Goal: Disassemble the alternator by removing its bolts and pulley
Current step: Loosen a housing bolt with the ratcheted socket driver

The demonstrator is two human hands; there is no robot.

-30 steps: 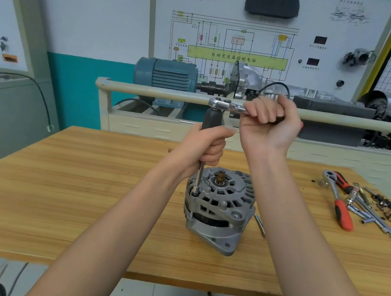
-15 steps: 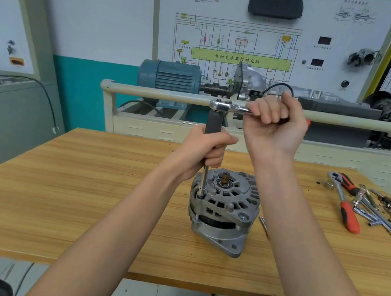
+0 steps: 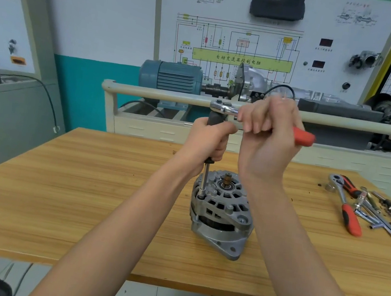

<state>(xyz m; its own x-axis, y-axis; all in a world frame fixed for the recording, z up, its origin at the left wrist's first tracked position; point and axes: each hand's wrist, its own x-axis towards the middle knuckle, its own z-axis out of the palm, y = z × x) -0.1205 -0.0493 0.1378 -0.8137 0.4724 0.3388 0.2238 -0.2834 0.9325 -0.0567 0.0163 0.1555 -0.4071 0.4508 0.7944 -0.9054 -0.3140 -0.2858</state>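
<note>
The alternator (image 3: 221, 212) stands on the wooden table (image 3: 54, 202), near the middle, with its shaft end pointing up. A long driver (image 3: 205, 174) stands upright on a bolt at the alternator's left edge. The left hand (image 3: 206, 142) is wrapped around the driver's dark grip. A ratchet (image 3: 223, 107) sits across the top of the driver, its red handle (image 3: 302, 136) pointing right. The right hand (image 3: 267, 138) is on that handle with its fingers curled over it; motion blur hides how firmly it grips. On the far right of the table lies a loose pile of tools (image 3: 367, 211), among them a second red-handled ratchet (image 3: 347, 208).
</note>
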